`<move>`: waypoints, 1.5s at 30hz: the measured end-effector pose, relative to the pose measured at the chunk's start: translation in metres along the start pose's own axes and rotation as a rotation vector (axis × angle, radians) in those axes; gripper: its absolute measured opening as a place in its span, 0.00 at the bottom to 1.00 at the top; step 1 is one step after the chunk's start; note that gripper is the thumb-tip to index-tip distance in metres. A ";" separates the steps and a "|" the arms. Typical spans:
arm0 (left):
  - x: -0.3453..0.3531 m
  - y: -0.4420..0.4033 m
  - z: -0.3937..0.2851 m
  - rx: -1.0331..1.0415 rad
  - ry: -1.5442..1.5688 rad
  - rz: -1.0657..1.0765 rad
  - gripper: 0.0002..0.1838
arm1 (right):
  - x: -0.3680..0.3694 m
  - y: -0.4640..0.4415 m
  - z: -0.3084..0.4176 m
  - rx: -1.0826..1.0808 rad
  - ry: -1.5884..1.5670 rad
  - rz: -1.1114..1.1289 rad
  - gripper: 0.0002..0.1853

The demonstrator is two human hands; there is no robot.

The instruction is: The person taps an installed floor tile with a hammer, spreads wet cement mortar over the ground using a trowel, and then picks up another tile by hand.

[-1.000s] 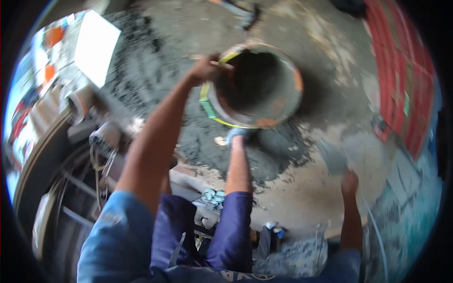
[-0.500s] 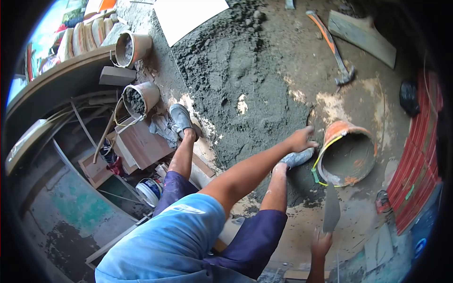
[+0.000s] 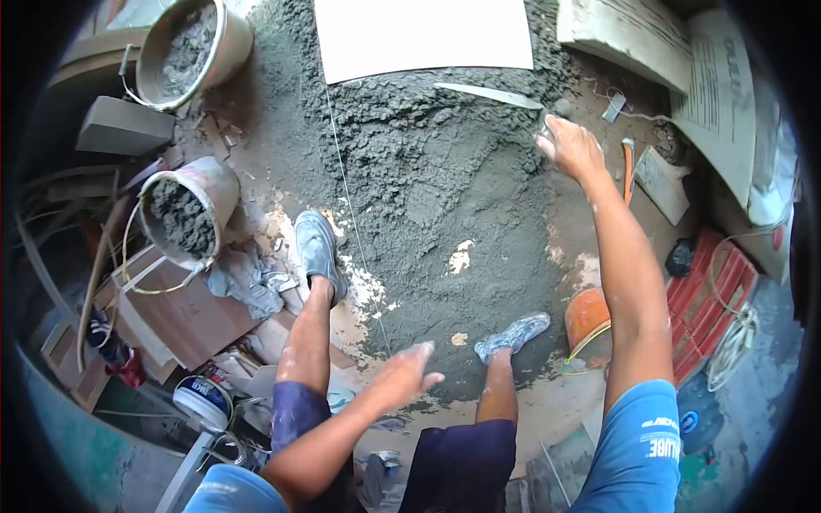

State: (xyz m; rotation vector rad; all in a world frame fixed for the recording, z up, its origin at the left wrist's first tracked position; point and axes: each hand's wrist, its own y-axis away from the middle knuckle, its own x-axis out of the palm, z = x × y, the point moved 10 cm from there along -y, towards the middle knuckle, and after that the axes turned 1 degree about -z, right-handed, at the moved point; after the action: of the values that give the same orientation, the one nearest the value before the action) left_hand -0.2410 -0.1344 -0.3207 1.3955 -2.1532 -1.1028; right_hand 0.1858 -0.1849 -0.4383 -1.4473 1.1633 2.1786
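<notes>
My right hand [image 3: 573, 150] is wrapped round the handle of a trowel, at the upper right of the wet mortar bed [image 3: 462, 214]. The trowel's long blade [image 3: 492, 94] points left and lies against the mortar, just below the near edge of a white flat panel [image 3: 423, 34]. Lower down, my left hand [image 3: 402, 376] hangs over the mortar's near edge, empty, with thumb and fingers apart. A thin string [image 3: 346, 188] runs along the left side of the mortar. Both my feet stand around the bed's near part, the right shoe [image 3: 513, 335] on mortar.
Two mortar-filled buckets [image 3: 224, 184] [image 3: 235, 43] stand left, with a grey block [image 3: 124, 126] between them. An orange bucket [image 3: 588, 316] is at right. A hammer [image 3: 629, 171] lies partly behind my arm. Red corrugated sheets [image 3: 693, 299], scrap boards [image 3: 192, 299] and a cardboard box [image 3: 633, 34] surround the floor.
My right hand has carried the trowel from beside the orange bucket up to the mortar near the white panel. My left hand has drawn back from the bucket, leftward. The view has shifted.
</notes>
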 end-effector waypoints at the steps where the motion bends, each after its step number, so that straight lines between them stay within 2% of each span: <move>1: -0.008 0.003 -0.008 0.005 -0.036 0.034 0.34 | -0.005 -0.016 0.007 -0.003 0.035 0.027 0.17; 5: -0.034 0.004 -0.026 0.075 0.193 0.029 0.33 | -0.002 -0.056 0.020 -0.052 0.158 0.040 0.18; 11: -0.036 0.011 -0.023 0.042 0.258 0.100 0.33 | 0.031 -0.090 0.034 -0.112 0.153 0.017 0.17; 15: -0.037 0.014 -0.021 0.024 0.243 0.105 0.32 | 0.063 -0.074 0.035 -0.153 0.155 0.003 0.16; 19: -0.045 0.010 -0.025 0.052 0.254 0.060 0.32 | 0.057 -0.052 0.033 -0.178 0.178 -0.013 0.17; 22: -0.045 0.009 -0.025 0.027 0.317 0.096 0.31 | 0.052 -0.065 0.057 -0.180 0.210 0.020 0.18; 25: -0.047 0.007 -0.029 0.051 0.345 0.101 0.31 | 0.040 -0.088 0.103 -0.305 0.106 -0.097 0.16; 31: -0.051 0.011 -0.023 0.009 0.355 0.123 0.33 | 0.061 -0.115 0.148 -0.238 0.085 -0.026 0.16; 33: -0.054 0.012 -0.026 0.038 0.404 0.114 0.33 | 0.064 -0.114 0.148 -0.170 0.104 0.019 0.16; 40: -0.062 0.013 -0.025 0.057 0.381 0.051 0.33 | 0.068 -0.079 0.129 -0.185 0.219 0.103 0.17; 45: -0.059 0.015 -0.025 0.045 0.381 0.076 0.33 | 0.055 -0.108 0.162 -0.195 0.140 0.004 0.17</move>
State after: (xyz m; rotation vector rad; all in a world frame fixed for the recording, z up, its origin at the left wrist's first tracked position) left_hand -0.2069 -0.0900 -0.2866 1.3982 -1.9452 -0.6971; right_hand 0.1221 -0.0063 -0.5083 -1.7034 1.0200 2.2784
